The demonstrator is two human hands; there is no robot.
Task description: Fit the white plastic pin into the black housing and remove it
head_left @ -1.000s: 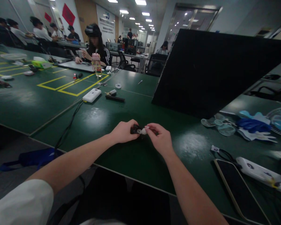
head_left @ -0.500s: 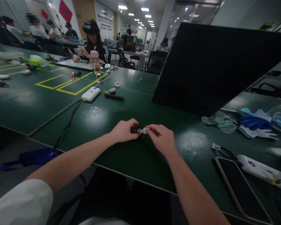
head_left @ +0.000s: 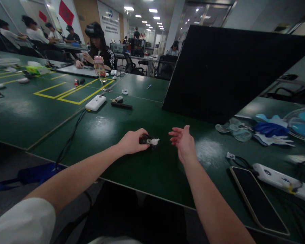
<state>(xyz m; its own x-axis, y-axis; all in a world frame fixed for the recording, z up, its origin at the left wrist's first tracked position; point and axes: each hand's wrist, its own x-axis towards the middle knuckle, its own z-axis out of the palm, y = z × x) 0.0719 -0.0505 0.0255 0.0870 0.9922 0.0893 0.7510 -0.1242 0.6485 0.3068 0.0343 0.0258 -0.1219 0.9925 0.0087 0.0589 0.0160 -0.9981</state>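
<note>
The small black part [head_left: 144, 139] with a white cap [head_left: 153, 141] rests on the green table [head_left: 142, 169], pinched by the left hand [head_left: 131, 142]. It is probably light and stiff; grip its black body. The right hand [head_left: 185, 144] is near, fingers spread, empty.

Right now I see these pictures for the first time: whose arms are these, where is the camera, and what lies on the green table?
There is no machine here: both arms belong to one person working with bare hands. The camera sits on that person's head, looking forward and down. The left hand grips a small black part with a white round piece at its end, at the green table. The right hand is open, apart from it, holding nothing. Also on the table are a smartphone, a white power bank and blue gloves; a large black panel stands behind. Other people sit farther back.
</note>
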